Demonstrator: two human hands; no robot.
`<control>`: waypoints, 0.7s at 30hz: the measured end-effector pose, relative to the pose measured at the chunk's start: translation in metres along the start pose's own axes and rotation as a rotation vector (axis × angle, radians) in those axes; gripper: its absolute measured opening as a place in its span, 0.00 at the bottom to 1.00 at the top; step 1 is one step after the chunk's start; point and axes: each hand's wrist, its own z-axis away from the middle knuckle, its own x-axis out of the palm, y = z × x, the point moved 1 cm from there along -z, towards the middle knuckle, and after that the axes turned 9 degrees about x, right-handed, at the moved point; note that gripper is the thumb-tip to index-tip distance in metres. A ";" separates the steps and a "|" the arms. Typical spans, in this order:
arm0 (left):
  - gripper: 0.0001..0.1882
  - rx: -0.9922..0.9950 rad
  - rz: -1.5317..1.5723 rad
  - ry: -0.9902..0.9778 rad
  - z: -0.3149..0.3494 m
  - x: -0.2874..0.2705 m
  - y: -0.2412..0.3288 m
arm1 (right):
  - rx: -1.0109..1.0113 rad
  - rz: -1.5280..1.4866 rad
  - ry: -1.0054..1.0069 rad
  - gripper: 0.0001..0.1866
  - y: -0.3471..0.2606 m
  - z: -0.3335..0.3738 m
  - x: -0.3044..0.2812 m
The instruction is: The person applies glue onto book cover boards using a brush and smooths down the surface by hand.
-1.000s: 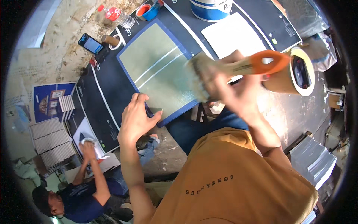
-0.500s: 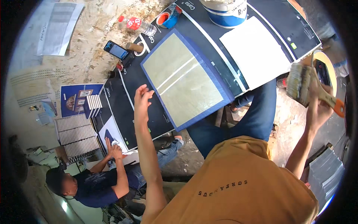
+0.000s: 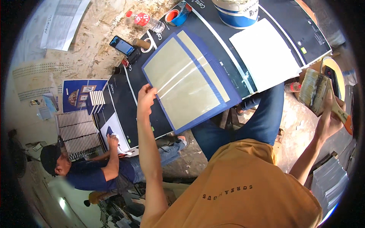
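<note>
My left hand (image 3: 145, 99) pinches the left edge of a book cover (image 3: 173, 64) with beige boards, a blue turned-in border and pale strips along its spine. This cover sits askew over another like it, whose beige board and blue edge (image 3: 222, 81) show along the right side. Off to the right, my right hand (image 3: 330, 117) grips a wide flat brush (image 3: 316, 91) by its pale wooden handle with an orange end. The brush is held clear of the covers, its bristles pointing up and left.
White paper sheets (image 3: 266, 55) and a white-blue bucket (image 3: 237, 15) stand right of the covers. Beyond them are a small blue pot (image 3: 178, 16), bottle (image 3: 146, 21), tape roll (image 3: 146, 45) and phone (image 3: 122, 45). At left a co-worker (image 3: 95, 171) works beside stacked books (image 3: 78, 131).
My left hand has closed on the cover's edge, and the top cover has shifted left, baring the one beneath. The brush in my right hand has dropped slightly.
</note>
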 end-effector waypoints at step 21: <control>0.23 0.036 0.221 -0.026 0.014 -0.023 -0.038 | -0.057 0.033 0.003 0.12 -0.014 0.003 0.005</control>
